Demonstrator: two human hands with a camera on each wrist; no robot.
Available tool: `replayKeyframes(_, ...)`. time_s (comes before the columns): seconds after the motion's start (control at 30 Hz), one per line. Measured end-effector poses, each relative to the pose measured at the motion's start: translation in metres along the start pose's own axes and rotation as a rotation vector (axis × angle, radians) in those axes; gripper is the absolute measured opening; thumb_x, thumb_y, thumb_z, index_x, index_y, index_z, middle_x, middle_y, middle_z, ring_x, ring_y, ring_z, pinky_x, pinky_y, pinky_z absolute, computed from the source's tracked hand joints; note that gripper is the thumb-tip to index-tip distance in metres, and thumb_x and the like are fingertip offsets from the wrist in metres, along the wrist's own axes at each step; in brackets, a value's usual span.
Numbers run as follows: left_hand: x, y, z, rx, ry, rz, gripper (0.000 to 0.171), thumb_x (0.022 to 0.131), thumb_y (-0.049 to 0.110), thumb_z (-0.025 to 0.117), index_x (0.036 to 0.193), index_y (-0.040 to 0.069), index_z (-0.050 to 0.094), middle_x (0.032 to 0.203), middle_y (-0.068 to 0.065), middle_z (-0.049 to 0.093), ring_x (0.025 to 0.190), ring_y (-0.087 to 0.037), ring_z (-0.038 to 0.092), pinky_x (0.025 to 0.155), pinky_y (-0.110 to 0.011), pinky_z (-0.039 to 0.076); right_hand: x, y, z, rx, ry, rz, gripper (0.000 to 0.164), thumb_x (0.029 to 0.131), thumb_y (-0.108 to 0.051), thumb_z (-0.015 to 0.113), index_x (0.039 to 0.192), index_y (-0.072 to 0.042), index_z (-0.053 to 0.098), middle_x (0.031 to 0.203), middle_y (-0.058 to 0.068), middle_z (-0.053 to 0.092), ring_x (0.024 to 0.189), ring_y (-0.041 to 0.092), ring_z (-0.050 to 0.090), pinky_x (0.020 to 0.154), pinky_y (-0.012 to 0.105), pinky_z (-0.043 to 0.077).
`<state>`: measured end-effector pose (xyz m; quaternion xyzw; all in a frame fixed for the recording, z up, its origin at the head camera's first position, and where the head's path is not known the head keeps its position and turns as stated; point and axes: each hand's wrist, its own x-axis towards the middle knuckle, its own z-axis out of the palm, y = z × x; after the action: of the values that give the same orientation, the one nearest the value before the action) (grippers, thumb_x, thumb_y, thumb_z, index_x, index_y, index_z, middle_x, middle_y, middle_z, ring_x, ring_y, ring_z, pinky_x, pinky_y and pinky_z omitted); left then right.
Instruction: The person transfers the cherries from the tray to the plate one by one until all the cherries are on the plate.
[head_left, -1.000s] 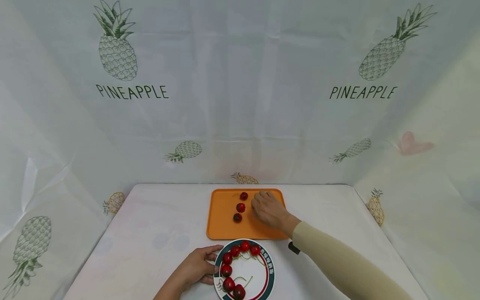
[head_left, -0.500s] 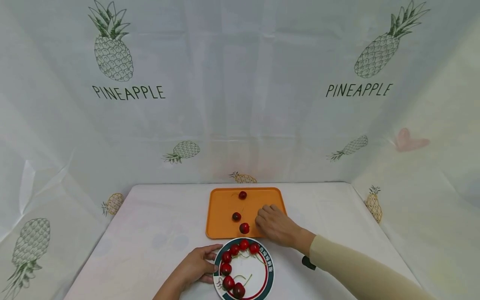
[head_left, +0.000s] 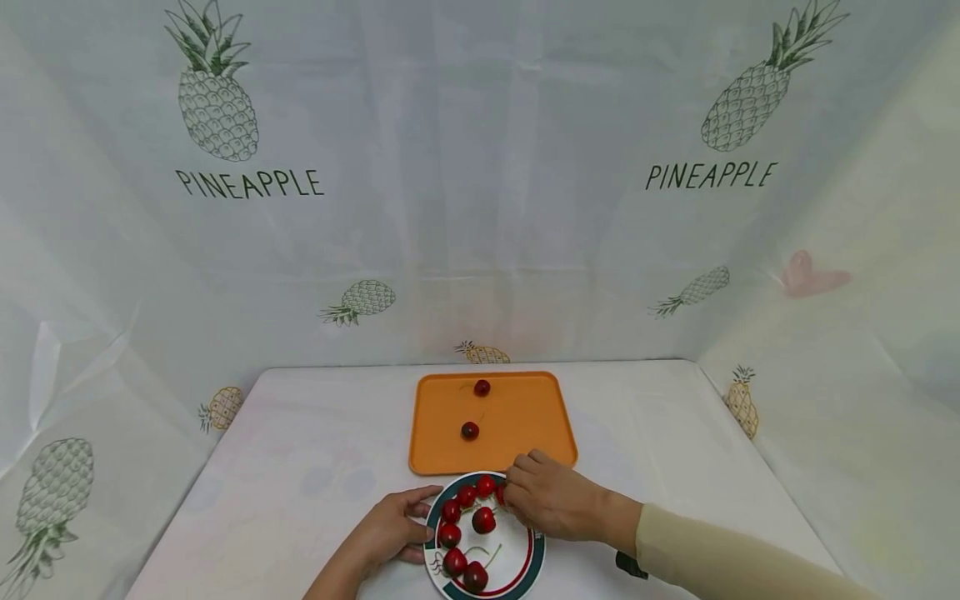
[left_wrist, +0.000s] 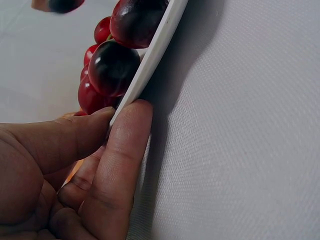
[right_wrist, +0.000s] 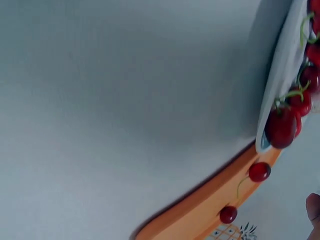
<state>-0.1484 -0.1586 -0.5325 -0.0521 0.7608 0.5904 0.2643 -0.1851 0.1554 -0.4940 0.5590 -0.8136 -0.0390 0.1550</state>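
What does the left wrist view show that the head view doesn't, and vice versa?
Left wrist only: a close look at the grip, with the thumb on the cherry side of the plate and a finger against its underside.

Head only: the whole orange tray, the beige sleeve and the pineapple-printed backdrop.

Both: the left hand, part of the plate, and several cherries on it.
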Motion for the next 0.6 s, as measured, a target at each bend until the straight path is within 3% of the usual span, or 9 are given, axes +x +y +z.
replayKeyframes(0.33, -0.002, 0.002, 0.000, 0.009, 0.006, -0.015, 0.070, 0.087, -0.009, 0.075, 0.152, 0.007, 0.056, 0.112, -0.012, 0.065, 0.079, -0.019, 0.074, 0.071, -0.036, 0.068, -0.009, -0.011, 0.001, 0.020, -0.062, -0.128, 0.010, 0.104, -0.034, 0.067, 0.110, -0.025, 0.066, 0.104, -0.012, 0.060, 0.097, 0.008, 0.050, 0.090, 0.021, 0.046)
replayKeyframes(0.6, -0.002, 0.003, 0.001, 0.001, 0.005, -0.016, 0.070, 0.086, -0.008, 0.076, 0.152, 0.007, 0.056, 0.112, -0.012, 0.065, 0.081, -0.019, 0.074, 0.071, -0.036, 0.068, -0.011, -0.015, 0.004, -0.067, -0.091, -0.236, 0.015, 0.101, -0.035, 0.072, 0.111, -0.027, 0.064, 0.104, -0.011, 0.057, 0.099, 0.007, 0.049, 0.089, 0.018, 0.043)
